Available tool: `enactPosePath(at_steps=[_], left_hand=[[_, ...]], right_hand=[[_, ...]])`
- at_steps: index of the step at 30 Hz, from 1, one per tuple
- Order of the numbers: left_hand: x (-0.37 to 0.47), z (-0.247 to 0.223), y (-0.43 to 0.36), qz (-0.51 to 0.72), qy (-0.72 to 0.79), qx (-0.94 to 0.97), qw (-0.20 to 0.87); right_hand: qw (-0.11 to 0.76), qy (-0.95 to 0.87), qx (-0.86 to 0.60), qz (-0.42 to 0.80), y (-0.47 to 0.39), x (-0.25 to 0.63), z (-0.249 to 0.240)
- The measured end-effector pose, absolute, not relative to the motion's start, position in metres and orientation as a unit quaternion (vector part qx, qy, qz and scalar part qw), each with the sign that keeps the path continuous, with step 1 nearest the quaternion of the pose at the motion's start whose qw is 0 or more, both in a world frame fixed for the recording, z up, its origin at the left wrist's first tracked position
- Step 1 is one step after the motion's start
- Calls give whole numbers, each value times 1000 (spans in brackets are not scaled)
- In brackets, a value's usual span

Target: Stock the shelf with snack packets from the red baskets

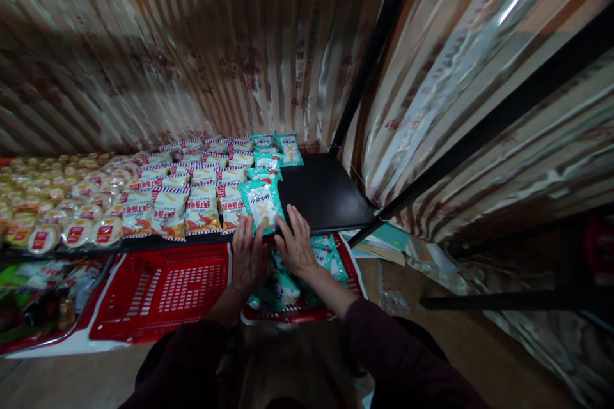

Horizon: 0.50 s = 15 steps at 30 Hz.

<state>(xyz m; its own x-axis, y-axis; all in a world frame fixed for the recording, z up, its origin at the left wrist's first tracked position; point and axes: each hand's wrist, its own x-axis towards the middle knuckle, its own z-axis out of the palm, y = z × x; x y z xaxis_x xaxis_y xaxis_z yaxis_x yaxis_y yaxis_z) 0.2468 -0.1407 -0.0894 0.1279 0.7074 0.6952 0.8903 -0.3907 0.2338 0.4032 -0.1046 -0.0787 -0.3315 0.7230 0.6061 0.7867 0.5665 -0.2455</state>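
Note:
A teal and white snack packet (261, 203) lies at the front edge of the black shelf (321, 195). Both hands touch its lower part: my left hand (248, 255) at the lower left corner, fingers extended, and my right hand (298, 241) at the lower right, fingers spread. More teal packets (290, 149) lie in a column behind it. To its left are rows of white packets with red print (202, 208). Below my hands, further teal packets (286, 287) fill a red basket (352, 266).
Round packaged items (78, 232) cover the shelf's left part. A red perforated basket (182, 287) stands below, beside another container of mixed packets (45, 300). Black frame bars (407, 204) cross at the right, before striped sheeting (215, 45).

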Motion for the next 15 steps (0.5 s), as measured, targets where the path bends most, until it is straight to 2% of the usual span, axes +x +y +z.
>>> enactPosePath(at_steps=[9,15], left_hand=[[281,-102,-175,-346,-470,-811,24],[302,-126,-177,-293,-519,-795,-111]], right_hand=[[370,-797,-477,-8,-137,441,-97],[415,-774,-475,42,-130,473,-107]])
